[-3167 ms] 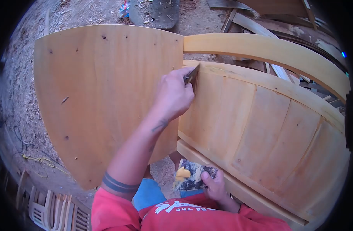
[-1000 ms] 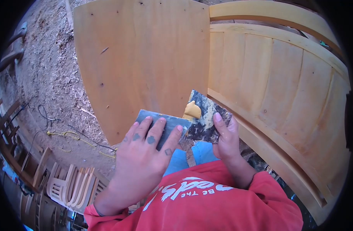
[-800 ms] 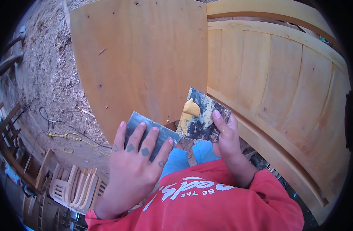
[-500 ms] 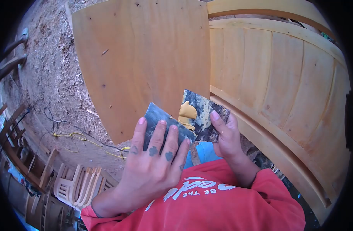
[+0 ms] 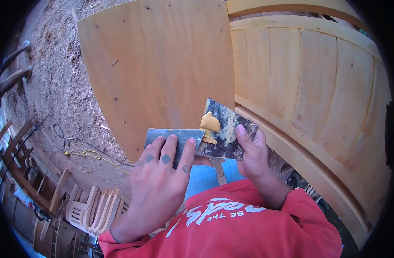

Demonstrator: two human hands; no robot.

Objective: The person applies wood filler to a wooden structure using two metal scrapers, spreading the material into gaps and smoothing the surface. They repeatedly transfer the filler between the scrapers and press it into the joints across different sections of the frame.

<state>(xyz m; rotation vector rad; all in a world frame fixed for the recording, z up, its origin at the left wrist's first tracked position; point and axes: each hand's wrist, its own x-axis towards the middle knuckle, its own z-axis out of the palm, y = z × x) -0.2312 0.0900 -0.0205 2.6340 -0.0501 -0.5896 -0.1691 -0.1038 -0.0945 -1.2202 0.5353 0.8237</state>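
My left hand (image 5: 160, 176) is closed on a flat grey putty spreader (image 5: 156, 134), its fingers lying over the upper face. In my right hand (image 5: 253, 152) is a paint-smeared, dark square plate (image 5: 227, 137), pinched at its right side with the thumb on top. A thick dab of tan putty (image 5: 211, 123) sits toward the plate's left edge. The spreader's right corner meets the plate's left edge, by the lower streak of putty. Beyond both hands lies a wide plywood panel (image 5: 158, 64) with small dark holes and marks.
A slatted wooden panel in a frame (image 5: 315, 73) stands close on the right. Wood shavings (image 5: 55, 86) cover the ground at left, with a yellow cord (image 5: 89, 154) on it. Pale curved chair parts (image 5: 100, 210) are stacked at lower left.
My left hand and the spreader have shifted left and turned, so the spreader's top edge now lies nearly level. My right hand and the plate have barely moved.
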